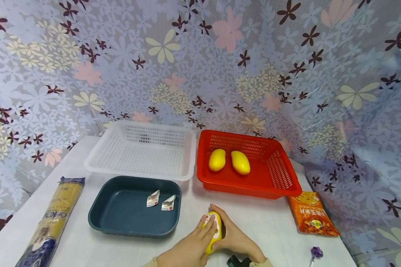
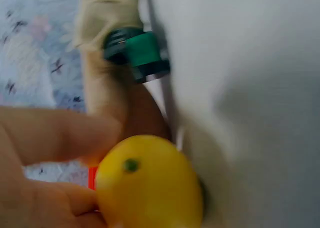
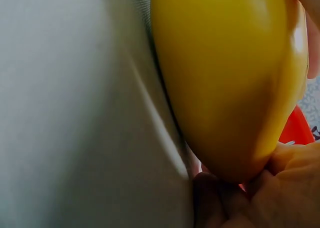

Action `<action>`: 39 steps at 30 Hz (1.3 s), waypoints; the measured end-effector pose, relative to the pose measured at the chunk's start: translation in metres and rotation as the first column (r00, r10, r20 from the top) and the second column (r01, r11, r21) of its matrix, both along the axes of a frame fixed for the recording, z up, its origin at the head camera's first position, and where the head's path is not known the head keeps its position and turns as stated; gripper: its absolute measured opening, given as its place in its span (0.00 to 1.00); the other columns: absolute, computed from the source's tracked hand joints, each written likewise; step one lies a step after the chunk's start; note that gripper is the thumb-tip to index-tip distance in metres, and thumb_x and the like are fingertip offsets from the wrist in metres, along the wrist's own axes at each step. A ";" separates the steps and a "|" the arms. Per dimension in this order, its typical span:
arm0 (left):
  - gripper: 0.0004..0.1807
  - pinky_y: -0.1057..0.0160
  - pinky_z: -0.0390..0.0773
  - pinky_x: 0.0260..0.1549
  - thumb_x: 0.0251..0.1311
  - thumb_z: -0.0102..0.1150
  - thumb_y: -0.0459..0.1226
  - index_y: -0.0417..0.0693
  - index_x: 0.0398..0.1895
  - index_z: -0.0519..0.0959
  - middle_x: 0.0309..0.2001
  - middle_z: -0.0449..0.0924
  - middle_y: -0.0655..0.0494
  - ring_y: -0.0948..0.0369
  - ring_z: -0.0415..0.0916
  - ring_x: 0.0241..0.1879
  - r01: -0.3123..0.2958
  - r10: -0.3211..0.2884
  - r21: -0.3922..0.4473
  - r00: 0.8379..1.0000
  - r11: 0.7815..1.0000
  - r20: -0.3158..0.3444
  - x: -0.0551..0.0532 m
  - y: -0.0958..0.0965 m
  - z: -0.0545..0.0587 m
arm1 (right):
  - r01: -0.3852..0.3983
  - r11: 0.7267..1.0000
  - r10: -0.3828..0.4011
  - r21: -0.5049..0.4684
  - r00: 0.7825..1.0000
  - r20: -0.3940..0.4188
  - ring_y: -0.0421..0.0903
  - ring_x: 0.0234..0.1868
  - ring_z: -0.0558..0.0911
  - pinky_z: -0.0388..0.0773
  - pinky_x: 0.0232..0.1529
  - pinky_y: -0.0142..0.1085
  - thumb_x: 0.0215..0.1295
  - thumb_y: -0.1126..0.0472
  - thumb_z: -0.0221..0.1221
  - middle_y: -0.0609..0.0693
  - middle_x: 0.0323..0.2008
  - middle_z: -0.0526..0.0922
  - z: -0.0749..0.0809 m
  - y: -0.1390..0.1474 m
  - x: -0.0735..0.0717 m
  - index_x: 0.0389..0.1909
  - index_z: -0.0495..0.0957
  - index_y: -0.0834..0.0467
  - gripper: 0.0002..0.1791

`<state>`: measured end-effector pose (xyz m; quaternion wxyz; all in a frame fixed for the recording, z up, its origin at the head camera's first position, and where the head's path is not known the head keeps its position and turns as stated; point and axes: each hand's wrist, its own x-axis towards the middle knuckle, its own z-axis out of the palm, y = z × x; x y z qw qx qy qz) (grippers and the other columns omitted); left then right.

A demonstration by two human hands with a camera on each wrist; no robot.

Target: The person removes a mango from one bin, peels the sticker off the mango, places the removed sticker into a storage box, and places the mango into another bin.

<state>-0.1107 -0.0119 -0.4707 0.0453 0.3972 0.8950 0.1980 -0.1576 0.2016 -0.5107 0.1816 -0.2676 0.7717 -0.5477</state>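
Both hands are at a yellow toy mango point(image 1: 209, 248) close over the front of the table, with a white printed label point(image 1: 216, 231) on its top. My right hand point(image 1: 235, 237) grips the mango's right side, thumb at the near end and fingers round the far end. From the left, my left hand point(image 1: 191, 247) holds the mango too, its fingers lying across the top beside the label. In the left wrist view the mango's end shows a small green stem dot. In the right wrist view its smooth side fills the middle, with curled fingers point(image 3: 220, 200) under its tip.
Two yellow mangoes point(image 1: 240, 162) lie in a red basket point(image 1: 240, 191). Left of it stands a white basket point(image 1: 137, 172). A dark blue tray point(image 1: 127, 222) holds two peeled labels point(image 1: 168, 203). Pasta point(image 1: 53, 218) lies left; an orange snack bag point(image 1: 312, 215) and purple lollipop point(image 1: 316, 253) lie right.
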 end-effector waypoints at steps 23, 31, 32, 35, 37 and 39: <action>0.03 0.70 0.70 0.31 0.61 0.56 0.35 0.44 0.34 0.77 0.33 0.74 0.55 0.65 0.70 0.32 -0.559 0.386 0.412 0.816 0.720 0.431 -0.035 0.009 -0.006 | -0.014 0.997 0.012 0.081 1.000 0.016 0.30 0.66 0.60 0.54 0.65 0.22 0.46 0.56 0.75 0.58 0.74 0.53 0.004 0.000 0.000 0.76 0.43 0.49 0.62; 0.10 0.71 0.72 0.31 0.58 0.50 0.24 0.39 0.41 0.77 0.31 0.77 0.55 0.67 0.71 0.30 -0.526 0.366 0.446 0.841 0.724 0.398 -0.039 0.009 -0.004 | -0.007 0.998 0.005 0.061 1.000 0.023 0.32 0.65 0.61 0.54 0.65 0.22 0.45 0.58 0.75 0.58 0.74 0.52 0.001 0.000 0.001 0.76 0.44 0.48 0.62; 0.11 0.70 0.73 0.32 0.57 0.49 0.23 0.39 0.41 0.77 0.31 0.78 0.55 0.65 0.71 0.31 -0.511 0.358 0.437 0.849 0.740 0.388 -0.039 0.007 -0.003 | -0.007 0.998 0.006 0.060 1.000 0.021 0.32 0.65 0.61 0.54 0.65 0.22 0.45 0.58 0.75 0.58 0.74 0.52 0.000 0.000 0.001 0.76 0.44 0.48 0.62; 0.12 0.67 0.74 0.34 0.56 0.51 0.22 0.39 0.41 0.78 0.33 0.77 0.53 0.63 0.72 0.33 -0.480 0.344 0.375 0.861 0.793 0.374 -0.037 0.003 0.001 | -0.013 0.999 0.012 0.053 1.000 0.015 0.32 0.65 0.62 0.55 0.65 0.23 0.45 0.59 0.75 0.59 0.74 0.53 -0.001 -0.001 0.001 0.76 0.44 0.49 0.62; 0.11 0.65 0.74 0.34 0.57 0.53 0.24 0.37 0.43 0.78 0.33 0.76 0.52 0.61 0.72 0.34 -0.471 0.342 0.333 0.860 0.817 0.378 -0.036 0.001 0.004 | -0.012 0.998 0.011 0.058 1.000 0.006 0.32 0.65 0.62 0.55 0.65 0.23 0.45 0.58 0.75 0.58 0.74 0.54 0.000 -0.001 0.000 0.76 0.44 0.48 0.61; 0.10 0.65 0.74 0.34 0.59 0.54 0.28 0.36 0.44 0.77 0.34 0.74 0.52 0.61 0.70 0.33 -0.473 0.344 0.298 0.852 0.829 0.394 -0.034 0.001 0.004 | -0.009 0.998 0.010 0.064 1.000 -0.005 0.31 0.65 0.62 0.55 0.65 0.23 0.45 0.58 0.75 0.58 0.73 0.54 0.001 -0.001 0.000 0.76 0.45 0.48 0.61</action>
